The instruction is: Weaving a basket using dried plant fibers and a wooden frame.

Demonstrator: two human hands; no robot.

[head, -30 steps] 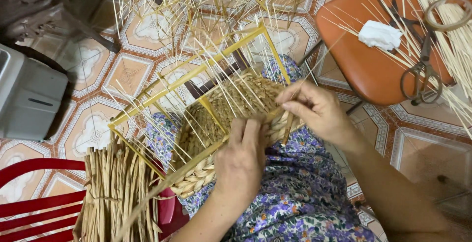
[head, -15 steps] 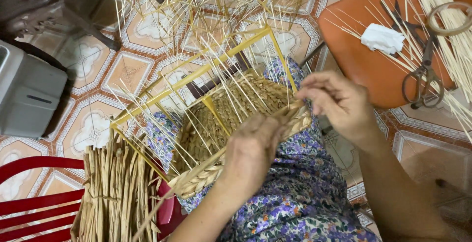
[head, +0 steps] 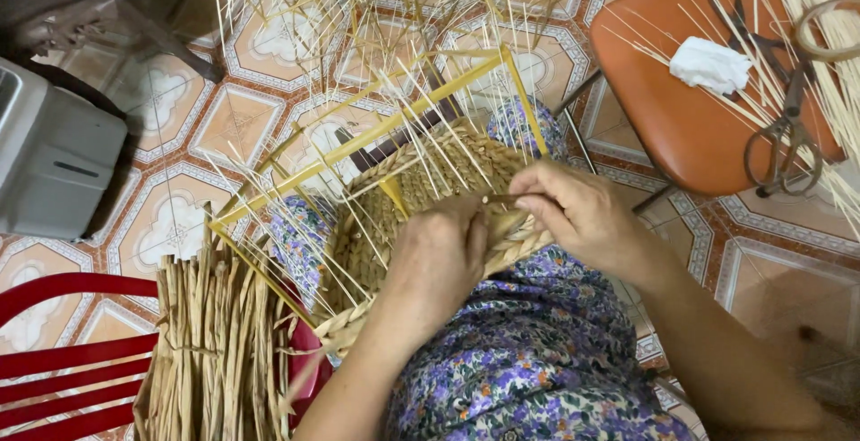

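Observation:
A half-woven straw basket (head: 421, 181) on a yellow wire frame (head: 376, 132) rests on my lap, with many thin pale stakes sticking up from it. My left hand (head: 439, 257) presses on the braided near rim of the basket. My right hand (head: 578, 212) pinches a straw strand at that rim, just right of the left hand. Both hands touch the weave and nearly meet.
A bundle of dried straw (head: 210, 342) lies on a red plastic chair (head: 63, 351) at the lower left. An orange stool (head: 690, 82) at the upper right carries scissors (head: 784, 127), a white cloth (head: 712, 64) and loose stakes. A grey box (head: 49, 154) stands on the tiled floor.
The basket has turned slightly on my lap. My right hand moved down and left along the rim toward my left hand, which shifted up onto the rim.

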